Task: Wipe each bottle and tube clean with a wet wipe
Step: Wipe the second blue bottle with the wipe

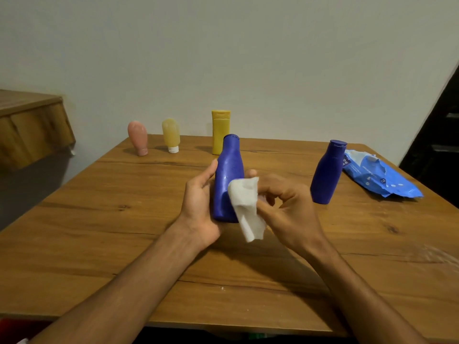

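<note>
Plain pale wall (273, 58) filled the upper half of the frame, and below it a wooden table (99, 244) with dark grain lines was spread across the whole lower half. At the far left edge a wooden cabinet (29, 125) was seen, apart from the table. A crumpled blue wipes pack (380, 177) was laid at the right of the frame, with a second blue bottle (326, 175) stood upright just beside it. At the centre, the blue bottle (228, 175) being cleaned was held upright; whether its base was touching the table could not be told. It was gripped by the left hand (198, 202), thumb up its left side and fingers hidden behind it. The right hand (290, 207) was curled, and the wet wipe (246, 207) was pinched in its fingertips and pressed to the lower front of the bottle, a loose tail hanging below. Along the far edge a yellow bottle (219, 125), a yellow tube (171, 136) and a pink tube (137, 137) were lined up, well apart from the hands and judged not yet reached. A slip was judged the main risk: the plastic looked wet and glossy, so a firm stroke could twist the bottle out of the one-handed grip. The bunched wipe might also be expected to cover little surface, and its hanging tail could be dragged over the table and soiled.
</note>
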The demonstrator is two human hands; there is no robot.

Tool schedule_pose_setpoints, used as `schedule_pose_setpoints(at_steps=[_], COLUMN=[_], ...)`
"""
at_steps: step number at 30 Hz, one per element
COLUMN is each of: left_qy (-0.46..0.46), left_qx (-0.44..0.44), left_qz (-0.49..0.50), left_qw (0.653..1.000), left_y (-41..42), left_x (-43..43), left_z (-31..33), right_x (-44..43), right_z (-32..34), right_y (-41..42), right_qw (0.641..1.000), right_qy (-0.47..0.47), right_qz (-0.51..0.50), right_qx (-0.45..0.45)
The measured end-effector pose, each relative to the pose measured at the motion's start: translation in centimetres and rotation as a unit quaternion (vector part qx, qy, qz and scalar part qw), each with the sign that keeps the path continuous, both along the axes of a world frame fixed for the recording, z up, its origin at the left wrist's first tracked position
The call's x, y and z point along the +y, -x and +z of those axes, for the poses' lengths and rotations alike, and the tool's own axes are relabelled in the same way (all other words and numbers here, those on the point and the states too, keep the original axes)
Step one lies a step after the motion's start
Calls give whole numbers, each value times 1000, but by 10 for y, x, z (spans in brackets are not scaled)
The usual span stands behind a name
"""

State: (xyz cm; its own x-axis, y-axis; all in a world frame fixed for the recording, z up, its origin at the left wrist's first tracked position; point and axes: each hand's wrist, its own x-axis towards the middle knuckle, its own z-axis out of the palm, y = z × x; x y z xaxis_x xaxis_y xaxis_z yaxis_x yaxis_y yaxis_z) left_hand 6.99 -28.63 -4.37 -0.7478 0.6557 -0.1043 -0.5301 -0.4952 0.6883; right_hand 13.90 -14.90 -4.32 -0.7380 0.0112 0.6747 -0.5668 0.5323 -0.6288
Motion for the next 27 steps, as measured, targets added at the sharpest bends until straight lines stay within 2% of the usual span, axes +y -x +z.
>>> schedule_pose_setpoints(at_steps=[3, 6, 10, 14, 17, 20, 27], left_qy=[-24, -23, -3, 31, 60, 86, 139], left_qx=[11, 15, 57, 103, 138, 172, 169], left_qz=[-19, -36, -21, -8, 11, -23, -96], left_qw=[999, 999, 998, 994, 989, 981, 971], left_y=[-1, -2, -4, -7, -12, -17, -17], left_x=[-1, 0, 5, 9, 12, 13, 8], left_z=[1, 0, -5, -8, -7, -4, -3], right_x=[-5, -6, -9, -11, -4, 3, 8], right_z=[-5, -9, -10, -11, -10, -10, -10], right_y=[2, 2, 2, 2, 5, 8, 11], right_qw=[997, 985, 973, 956, 955, 966, 978], right_qy=[-78, -158, -186, -237, -215, -145, -54], right_qz=[16, -23, -87, -96, -144, -166, -180], right_qx=[19, 70, 108, 142, 148, 133, 87])
